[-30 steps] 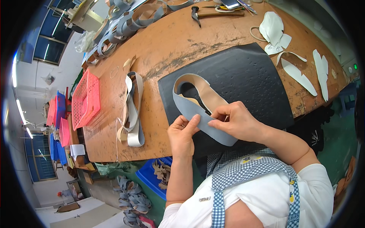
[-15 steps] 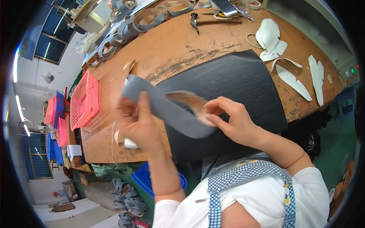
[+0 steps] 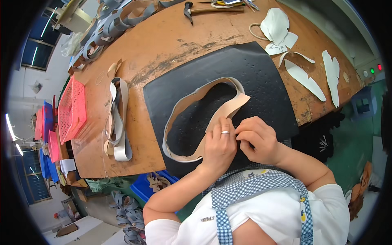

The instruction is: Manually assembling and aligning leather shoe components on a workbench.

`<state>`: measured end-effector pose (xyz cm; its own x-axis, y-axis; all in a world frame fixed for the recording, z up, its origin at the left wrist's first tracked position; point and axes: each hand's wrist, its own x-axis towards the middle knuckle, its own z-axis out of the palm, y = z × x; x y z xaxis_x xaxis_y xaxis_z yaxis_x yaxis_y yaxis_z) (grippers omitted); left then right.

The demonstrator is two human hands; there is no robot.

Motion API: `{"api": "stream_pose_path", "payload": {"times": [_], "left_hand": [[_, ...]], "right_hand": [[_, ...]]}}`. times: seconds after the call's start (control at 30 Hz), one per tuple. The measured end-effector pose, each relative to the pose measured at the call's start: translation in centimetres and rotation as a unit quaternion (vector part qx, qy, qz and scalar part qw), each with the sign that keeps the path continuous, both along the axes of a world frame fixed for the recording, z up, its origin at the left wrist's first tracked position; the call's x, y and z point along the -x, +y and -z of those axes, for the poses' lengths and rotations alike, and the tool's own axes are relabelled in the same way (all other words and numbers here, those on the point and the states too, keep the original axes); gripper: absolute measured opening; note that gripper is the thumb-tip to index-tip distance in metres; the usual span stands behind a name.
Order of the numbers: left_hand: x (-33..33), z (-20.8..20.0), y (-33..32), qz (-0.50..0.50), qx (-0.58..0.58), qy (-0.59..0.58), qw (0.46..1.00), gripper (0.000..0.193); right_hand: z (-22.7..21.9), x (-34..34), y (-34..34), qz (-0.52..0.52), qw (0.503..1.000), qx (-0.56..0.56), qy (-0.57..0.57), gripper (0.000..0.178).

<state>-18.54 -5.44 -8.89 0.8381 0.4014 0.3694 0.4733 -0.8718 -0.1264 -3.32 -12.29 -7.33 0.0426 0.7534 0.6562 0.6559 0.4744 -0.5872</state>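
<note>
A long leather strip [image 3: 229, 105], tan on the face turned up and grey-blue on its other side, lies curved into a wide loop on the black mat [image 3: 261, 73]. My left hand [image 3: 219, 145], with a ring on one finger, is closed on the strip at the loop's near right side. Close beside it, my right hand [image 3: 258, 141] is curled, with thumb and fingers pinched near the left fingertips. What the right fingers hold, if anything, is too small to make out. Part of the strip is hidden under my left hand.
Left of the mat lies a bundle of grey and tan strips [image 3: 118, 118], with a pink basket [image 3: 73, 110] beyond. A hammer [image 3: 216, 10] and many looped strips [image 3: 118, 24] are at the back. White pattern pieces [image 3: 304, 79] lie to the right. Below stands a blue bin [image 3: 141, 185].
The strip was held up between both hands; now it rests in a loop on the mat. My left hand has come in from the left, next to my right hand. The view has shifted.
</note>
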Motion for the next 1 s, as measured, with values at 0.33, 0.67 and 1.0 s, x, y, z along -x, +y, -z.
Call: {"api": "stream_pose_path", "payload": {"times": [0.33,0.67,1.0], "left_hand": [[0.6,-1.0,-0.9,-0.097,0.214,-0.207,0.95,0.035],[4.2,-3.3,-0.3,-0.101,0.239,-0.281,0.924,0.055],[5.6,-1.2,-2.6,-0.118,0.208,-0.153,0.959,0.035]], "right_hand": [[1.5,0.1,3.3,-0.023,0.989,0.072,-0.13,0.028],[0.2,1.3,4.5,0.0,0.961,0.16,-0.225,0.032],[-1.5,1.8,5.4,-0.108,0.947,0.3,-0.025,0.043]]}}
